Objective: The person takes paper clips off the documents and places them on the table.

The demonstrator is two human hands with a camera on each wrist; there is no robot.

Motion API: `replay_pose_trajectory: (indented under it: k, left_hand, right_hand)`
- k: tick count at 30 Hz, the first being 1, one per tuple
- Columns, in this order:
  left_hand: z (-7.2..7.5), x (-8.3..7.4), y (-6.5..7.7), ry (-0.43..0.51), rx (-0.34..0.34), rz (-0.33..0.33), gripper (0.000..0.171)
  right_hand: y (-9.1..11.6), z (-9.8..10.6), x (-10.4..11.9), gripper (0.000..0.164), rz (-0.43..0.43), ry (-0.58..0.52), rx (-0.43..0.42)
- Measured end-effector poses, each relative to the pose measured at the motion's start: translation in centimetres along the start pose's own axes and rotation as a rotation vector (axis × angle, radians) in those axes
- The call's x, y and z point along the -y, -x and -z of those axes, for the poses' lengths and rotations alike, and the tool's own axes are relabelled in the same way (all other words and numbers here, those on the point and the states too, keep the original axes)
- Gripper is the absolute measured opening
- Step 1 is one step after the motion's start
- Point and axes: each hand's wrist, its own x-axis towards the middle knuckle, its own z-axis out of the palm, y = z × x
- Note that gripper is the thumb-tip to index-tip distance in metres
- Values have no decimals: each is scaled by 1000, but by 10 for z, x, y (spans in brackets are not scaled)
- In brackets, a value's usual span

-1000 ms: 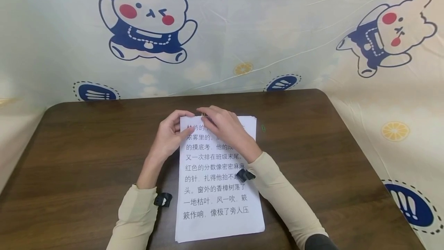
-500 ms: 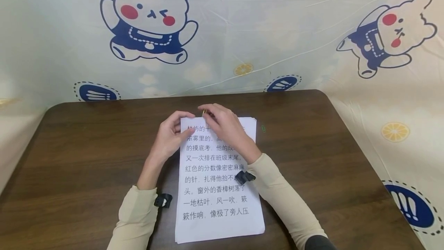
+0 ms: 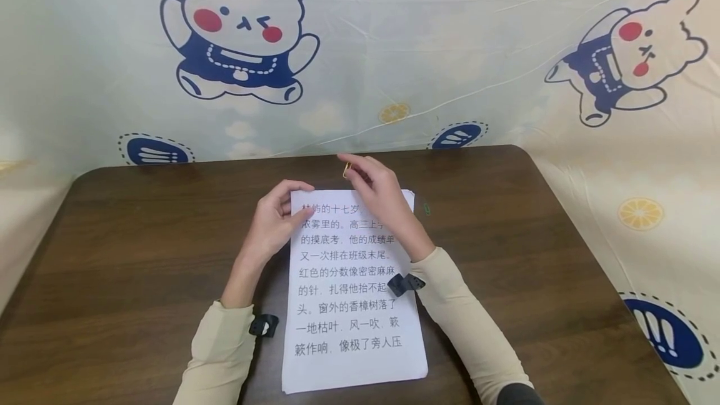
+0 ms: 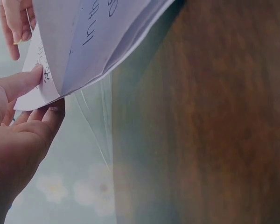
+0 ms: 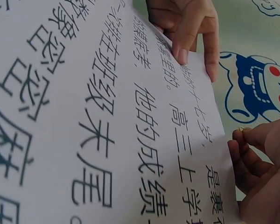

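A stack of white sheets [image 3: 343,364] with large printed Chinese text lies on the table. My left hand [image 3: 272,220] pinches its top left corner, thumb on the printed face and fingers behind, as the left wrist view shows. Beyond the stack's top edge, my right hand [image 3: 382,189] pinches a small yellow paper clip [image 3: 346,170] between thumb and index finger. The clip is apart from the paper; in the right wrist view only a bit of its wire [image 5: 241,129] shows at the fingertips.
A small green paper clip [image 3: 427,209] lies on the dark wooden table [image 3: 534,236], just right of the stack's top right corner. Behind the table hangs a pale cloth [image 3: 360,49] printed with cartoon bears.
My right hand has moved up and to the right, away from the stack's top edge, taking the yellow paper clip along. The left hand keeps its hold on the corner.
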Motion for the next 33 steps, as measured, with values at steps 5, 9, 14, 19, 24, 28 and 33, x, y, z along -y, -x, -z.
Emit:
replay_pose_trajectory:
  k: [5, 9, 14, 19, 24, 28, 33]
  left_hand:
    - [0, 1, 0, -1, -10, -10, 40]
    - [0, 1, 0, -2, -15, -5, 40]
    - [-1, 1, -1, -5, -15, -4, 41]
    - [0, 3, -2, -3, -15, -2, 40]
    - [1, 3, -2, -11, -15, -6, 41]
    - [1, 3, -1, -15, -17, -10, 41]
    - [1, 2, -1, -14, -18, -15, 40]
  right_hand:
    - [1, 8, -3, 39, 4, 24, -19]
    - [1, 13, -4, 41, 16, 50, -22]
    - [2, 20, -8, 41, 7, 60, -16]
    - [5, 26, -14, 41, -14, 60, -9]
    - [8, 32, -19, 42, -26, 69, -6]
    - [9, 35, -22, 40, -42, 66, -12]
    - [12, 41, -26, 38, -65, 63, -27]
